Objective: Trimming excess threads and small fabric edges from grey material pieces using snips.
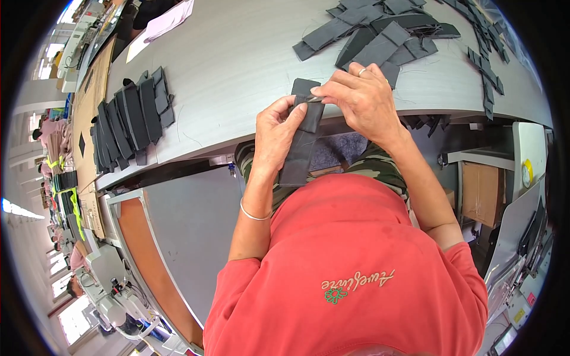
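Dark fabric piece held at the near edge of the table

Your left hand was closed on the dark fabric piece, with the thumb pressed upon its face; this grip probably served to make the folded part flat and steady. Your right hand pinched a small metallic tool, of which I could not tell the exact kind, at the upper part of the piece. Perhaps you held it high so that the fine detail was easier to see.

The piece was just to the right of your left hand, and to the left of your right hand. Its upper end overlapped the table's near edge in view; its lower end reached past this edge toward your body. Whether it touched the table, I could not tell. Similar pieces lay in a row toward the table's left edge, perhaps separated on purpose from the loose heap beyond your right hand.
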`<action>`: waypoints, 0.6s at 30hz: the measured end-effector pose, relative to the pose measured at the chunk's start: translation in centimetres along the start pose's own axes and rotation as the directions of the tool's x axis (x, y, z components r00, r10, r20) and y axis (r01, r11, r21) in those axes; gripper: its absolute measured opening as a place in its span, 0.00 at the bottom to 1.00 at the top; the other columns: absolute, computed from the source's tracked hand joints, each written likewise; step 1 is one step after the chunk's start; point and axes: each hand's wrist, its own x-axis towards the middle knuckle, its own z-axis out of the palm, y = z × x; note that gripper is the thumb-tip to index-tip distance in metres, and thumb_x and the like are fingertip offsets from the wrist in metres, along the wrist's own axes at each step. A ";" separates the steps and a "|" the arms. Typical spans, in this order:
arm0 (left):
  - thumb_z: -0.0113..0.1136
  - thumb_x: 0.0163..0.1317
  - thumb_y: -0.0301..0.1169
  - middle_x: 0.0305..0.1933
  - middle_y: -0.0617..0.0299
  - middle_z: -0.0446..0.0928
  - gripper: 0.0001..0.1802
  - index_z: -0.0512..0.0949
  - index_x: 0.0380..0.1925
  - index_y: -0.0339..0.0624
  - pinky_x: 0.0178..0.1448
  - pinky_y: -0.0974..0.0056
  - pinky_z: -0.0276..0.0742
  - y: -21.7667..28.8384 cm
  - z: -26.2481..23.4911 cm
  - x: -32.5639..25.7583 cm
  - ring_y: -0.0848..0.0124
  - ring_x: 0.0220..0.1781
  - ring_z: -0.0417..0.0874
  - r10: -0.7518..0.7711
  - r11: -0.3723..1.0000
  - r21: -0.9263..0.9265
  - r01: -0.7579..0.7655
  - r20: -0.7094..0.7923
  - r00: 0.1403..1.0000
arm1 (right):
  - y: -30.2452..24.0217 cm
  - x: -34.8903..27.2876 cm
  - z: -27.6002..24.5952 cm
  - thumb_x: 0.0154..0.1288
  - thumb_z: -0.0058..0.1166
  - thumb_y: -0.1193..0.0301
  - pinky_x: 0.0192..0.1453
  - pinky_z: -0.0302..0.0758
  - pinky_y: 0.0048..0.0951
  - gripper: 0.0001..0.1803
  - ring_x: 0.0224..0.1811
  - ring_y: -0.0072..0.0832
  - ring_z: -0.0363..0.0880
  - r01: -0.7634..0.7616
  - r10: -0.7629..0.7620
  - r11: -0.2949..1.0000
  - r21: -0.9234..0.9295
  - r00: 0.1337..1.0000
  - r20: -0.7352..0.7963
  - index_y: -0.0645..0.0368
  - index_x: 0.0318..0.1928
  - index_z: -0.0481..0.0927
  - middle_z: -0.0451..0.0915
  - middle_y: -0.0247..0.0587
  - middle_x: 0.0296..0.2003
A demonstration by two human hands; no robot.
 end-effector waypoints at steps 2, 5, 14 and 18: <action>0.60 0.65 0.29 0.32 0.66 0.79 0.09 0.81 0.41 0.35 0.34 0.76 0.73 0.1 -0.1 -0.1 0.83 0.31 0.76 0.004 0.999 0.045 -0.004 0.010 1.000 | 0.1 -0.1 -0.1 0.54 0.61 0.71 0.33 0.59 0.29 0.06 0.27 0.28 0.67 -0.014 0.013 1.000 0.017 1.000 0.023 0.48 0.34 0.84 0.77 0.24 0.25; 0.59 0.65 0.29 0.31 0.66 0.79 0.10 0.78 0.43 0.36 0.34 0.77 0.72 0.9 0.5 -0.5 0.83 0.31 0.75 -0.092 0.990 0.107 0.087 0.044 0.995 | 0.2 -0.3 0.0 0.55 0.60 0.69 0.35 0.60 0.30 0.04 0.27 0.28 0.69 -0.081 0.076 0.994 0.077 0.995 0.061 0.48 0.33 0.84 0.77 0.24 0.24; 0.56 0.68 0.31 0.23 0.69 0.76 0.07 0.70 0.37 0.42 0.26 0.77 0.63 -0.2 0.3 -0.2 0.86 0.25 0.70 0.086 0.996 0.041 -0.084 -0.057 0.995 | -0.1 -0.6 -0.3 0.56 0.61 0.70 0.36 0.62 0.30 0.04 0.28 0.27 0.70 -0.159 0.146 0.979 0.131 0.984 0.098 0.49 0.33 0.84 0.78 0.25 0.25; 0.54 0.70 0.33 0.22 0.72 0.73 0.08 0.70 0.36 0.42 0.25 0.76 0.58 -0.6 0.3 -0.2 0.86 0.24 0.65 0.195 0.966 0.182 -0.184 -0.050 0.979 | -0.3 -0.8 -0.5 0.55 0.61 0.72 0.38 0.62 0.28 0.05 0.28 0.26 0.69 -0.169 0.149 0.973 0.154 0.980 0.130 0.49 0.34 0.84 0.79 0.25 0.27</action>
